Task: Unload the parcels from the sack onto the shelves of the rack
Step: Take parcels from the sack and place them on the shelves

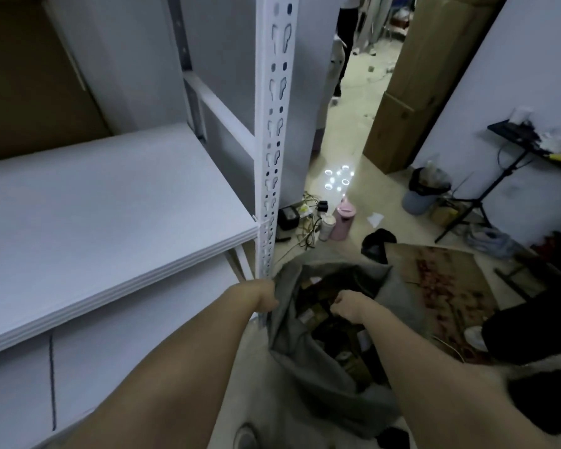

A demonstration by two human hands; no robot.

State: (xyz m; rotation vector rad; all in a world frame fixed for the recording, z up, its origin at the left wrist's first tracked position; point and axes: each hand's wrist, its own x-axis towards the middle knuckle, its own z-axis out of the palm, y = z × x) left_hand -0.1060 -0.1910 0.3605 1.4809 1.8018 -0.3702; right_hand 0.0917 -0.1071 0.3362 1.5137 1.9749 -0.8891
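A grey sack [292, 348] stands open on the floor beside the white rack [269, 150]. Several brown parcels [318, 311] with white labels lie inside it. My left hand [268, 296] grips the sack's left rim close to the rack's upright post. My right hand [347, 304] is down inside the sack's mouth, fingers curled among the parcels; what they hold is hidden. The rack's white shelf [104, 202] lies to the left at about waist height, and a lower shelf [136, 345] shows beneath it.
Behind the sack on the floor are a pink cup [344, 222], cables and a black charger [289, 217]. A flattened cardboard sheet [441, 286] lies to the right. A black tripod stand [486, 196] and a bin [425, 192] stand near the right wall.
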